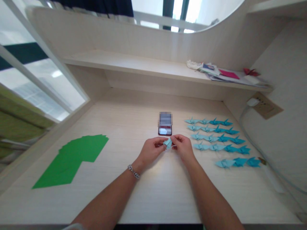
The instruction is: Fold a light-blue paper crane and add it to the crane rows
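Both forearms come in from the near edge of the bench (153, 198), and the hands meet just short of its middle. Left grip (151, 150) and right grip (182, 147) are both closed in a pinch, fingers and thumbs pressed on a small folded piece of pale blue origami paper (168, 143) held in the air between them, above the bench. The exact finger placement is partly hidden by the paper. A silver chain bracelet (133, 171) sits on the left wrist.

Just far of the hands lies a phone in a red case (165, 130), screen up, with a pixelated patch (165, 118) directly beyond it. To the left, a fanned stack of green paper sheets (74, 159) lies flat on the bench, well apart from the left grip. To the right stand rows of finished origami cranes (216, 137), four rows of four and a nearer row of three, pale blue toward the left and deeper teal toward the right.

Against the far wall runs a shelf (134, 62) carrying a loose pile of papers and booklets (227, 75) at its right end, with a red origami piece (251, 72) on top. A wall socket (265, 105) on the right wall holds a white plug (252, 102), its pale cable (261, 150) trailing down along the wall. A window (43, 80) fills the left side.
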The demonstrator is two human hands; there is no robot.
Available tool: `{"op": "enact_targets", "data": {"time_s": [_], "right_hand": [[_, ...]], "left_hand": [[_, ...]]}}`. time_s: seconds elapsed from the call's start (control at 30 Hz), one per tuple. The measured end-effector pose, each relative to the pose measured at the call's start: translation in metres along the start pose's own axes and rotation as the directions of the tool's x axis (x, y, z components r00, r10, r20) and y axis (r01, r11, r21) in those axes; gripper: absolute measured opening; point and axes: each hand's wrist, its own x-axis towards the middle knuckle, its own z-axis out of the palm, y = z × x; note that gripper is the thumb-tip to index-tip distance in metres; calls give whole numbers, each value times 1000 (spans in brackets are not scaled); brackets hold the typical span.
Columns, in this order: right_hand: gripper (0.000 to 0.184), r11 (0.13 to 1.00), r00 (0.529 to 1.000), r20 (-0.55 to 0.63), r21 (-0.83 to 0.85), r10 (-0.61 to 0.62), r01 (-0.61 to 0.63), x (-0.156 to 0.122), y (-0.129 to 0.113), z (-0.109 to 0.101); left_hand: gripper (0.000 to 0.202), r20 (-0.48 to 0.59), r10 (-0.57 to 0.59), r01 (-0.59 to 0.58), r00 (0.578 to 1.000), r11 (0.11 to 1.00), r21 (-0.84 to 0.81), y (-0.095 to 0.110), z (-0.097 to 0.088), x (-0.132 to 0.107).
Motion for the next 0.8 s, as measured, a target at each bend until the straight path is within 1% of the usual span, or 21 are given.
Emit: {"op": "enact_targets", "data": {"time_s": [0.1, 0.2, 0.27, 0.37, 0.43, 0.5, 0.63, 0.73, 0.8], "right_hand": [[35, 1000, 999, -48, 19, -16, 17, -1, 2, 7], [39, 999, 998, -57, 13, -34, 35, -2, 2, 11], [49, 999, 998, -38, 7, -42, 43, -3, 2, 13], [70, 996, 997, 8, -48, -71, 72, -5, 4, 18], [74, 989, 995, 21, -108, -96, 98, -6, 6, 21], [70, 981, 992, 17, -149, -122, 123, -6, 8, 21], [50, 976, 988, 8, -154, -155, 154, -6, 11, 19], [38, 978, 988, -5, -141, -154, 151, -5, 11, 18], [33, 987, 992, -22, -109, -124, 121, -5, 10, 18]], "left_hand": [[32, -31, -18, 17, 999, 999, -33, 1, 3, 0], [33, -64, -17, 15, 998, 999, -43, 2, 5, -1], [33, -102, -16, 11, 995, 999, -53, 1, 5, 0], [32, -181, -21, 13, 983, 999, -44, -3, 3, 2], [30, -219, -20, 13, 975, 999, -30, -6, 2, 3], [30, -234, -42, 28, 971, 998, -63, -8, 2, 4], [35, -246, -137, 78, 959, 968, -237, -10, 4, 6], [36, -248, -183, 97, 951, 942, -321, -12, 6, 7], [35, -240, -217, 123, 946, 926, -356, -12, 7, 7]]}}
